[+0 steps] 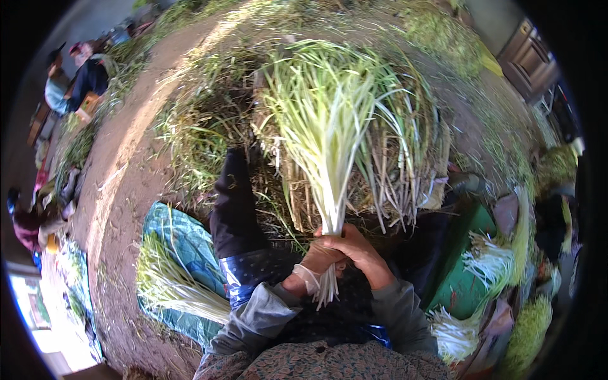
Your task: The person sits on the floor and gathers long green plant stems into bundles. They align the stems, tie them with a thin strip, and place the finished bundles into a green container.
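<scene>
My left hand (pixel 313 260), with a white band at the wrist, is wrapped around the lower stems of a bundle of long, pale leafy greens (pixel 335 166). Closed on the same stems just above and to the right is my right hand (pixel 355 248). The yellow-green leaves fan out away from me, and the white stem ends stick out below my hands over my lap. Beyond and partly under the leaves lies a heap of untrimmed stalks (pixel 394 171), some green and some dry brown. The palms and some fingers are hidden by the stems and by each other.
To my left, a pile of similar greens (pixel 180 280) lies on a blue-green plastic sheet (pixel 164 223). On my right, white-stemmed bunches (pixel 491 261) rest on a green surface (pixel 460 289). Other people (pixel 78 80) sit along the left side. Plant litter (pixel 199 123) covers much of the ground.
</scene>
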Action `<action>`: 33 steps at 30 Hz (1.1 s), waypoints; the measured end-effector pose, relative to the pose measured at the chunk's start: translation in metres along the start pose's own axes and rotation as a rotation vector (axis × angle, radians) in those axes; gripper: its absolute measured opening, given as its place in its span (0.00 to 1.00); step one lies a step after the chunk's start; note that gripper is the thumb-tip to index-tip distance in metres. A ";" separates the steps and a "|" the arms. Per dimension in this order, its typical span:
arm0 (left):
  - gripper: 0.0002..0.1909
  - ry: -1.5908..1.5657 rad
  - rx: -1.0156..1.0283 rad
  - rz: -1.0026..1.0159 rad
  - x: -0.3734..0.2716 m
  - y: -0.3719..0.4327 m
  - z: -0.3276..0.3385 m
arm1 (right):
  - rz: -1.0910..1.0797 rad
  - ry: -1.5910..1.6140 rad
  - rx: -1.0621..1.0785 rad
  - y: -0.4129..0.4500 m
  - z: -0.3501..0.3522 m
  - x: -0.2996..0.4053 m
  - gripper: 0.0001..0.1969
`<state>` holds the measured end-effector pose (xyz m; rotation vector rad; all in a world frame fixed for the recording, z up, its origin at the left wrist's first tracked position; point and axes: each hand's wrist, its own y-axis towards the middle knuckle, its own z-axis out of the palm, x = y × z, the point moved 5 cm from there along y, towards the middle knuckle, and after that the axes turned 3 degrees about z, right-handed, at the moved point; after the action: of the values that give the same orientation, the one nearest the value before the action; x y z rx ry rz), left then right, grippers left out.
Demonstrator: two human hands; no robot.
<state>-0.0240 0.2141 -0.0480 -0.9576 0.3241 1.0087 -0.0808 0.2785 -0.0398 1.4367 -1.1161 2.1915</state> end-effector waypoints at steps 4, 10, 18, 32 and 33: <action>0.11 -0.233 0.136 0.050 0.020 -0.012 -0.002 | 0.172 -0.025 -0.015 -0.007 -0.001 0.000 0.17; 0.29 0.232 0.414 -0.048 0.085 -0.017 -0.009 | -0.272 0.556 0.118 -0.005 0.015 -0.004 0.18; 0.20 0.361 0.344 -0.269 0.107 -0.025 0.013 | -0.771 0.186 -0.463 -0.174 -0.113 0.169 0.16; 0.19 0.396 0.264 -0.324 0.119 -0.011 0.003 | -0.755 0.338 -1.737 -0.486 -0.231 -0.062 0.06; 0.19 0.388 0.271 -0.329 0.124 -0.012 0.003 | -0.672 0.421 -1.742 -0.490 -0.228 -0.120 0.06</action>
<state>0.0505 0.2845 -0.1181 -0.9180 0.5892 0.4609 0.1252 0.7878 0.0271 0.3351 -1.3584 0.4333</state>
